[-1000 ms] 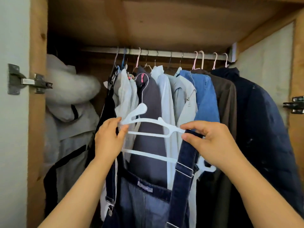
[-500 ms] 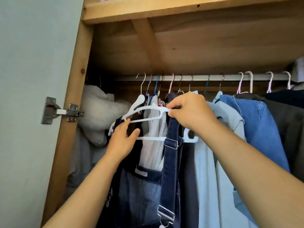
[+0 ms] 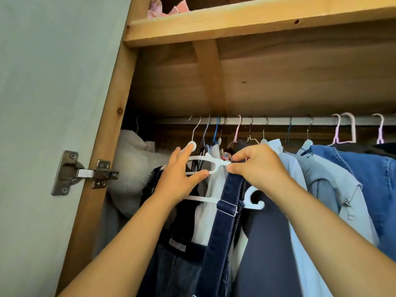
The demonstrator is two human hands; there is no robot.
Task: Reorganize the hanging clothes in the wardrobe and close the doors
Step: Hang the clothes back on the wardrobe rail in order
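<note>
A white plastic hanger [image 3: 211,163] carries dark denim dungarees [image 3: 192,254], and its metal hook reaches up to the silver rail [image 3: 278,121]. My left hand [image 3: 182,176] grips the hanger's left shoulder from below, thumb under the upper bar. My right hand [image 3: 257,166] pinches the hanger's right side together with a dungaree strap [image 3: 227,202]. Pale shirts [image 3: 317,189] and a blue denim jacket [image 3: 364,172] hang on the rail to the right.
A fluffy white garment [image 3: 132,163] fills the wardrobe's left end. The open left door [image 3: 42,125] with its metal hinge [image 3: 83,172] stands beside the wooden frame [image 3: 100,146]. A wooden shelf [image 3: 257,20] with pink cloth [image 3: 165,7] runs above. Several pink hangers [image 3: 347,131] hang far right.
Both hands have lifted the white hanger with the dungarees up to the rail and leftward. The view has tilted up and left, so the shelf above now shows.
</note>
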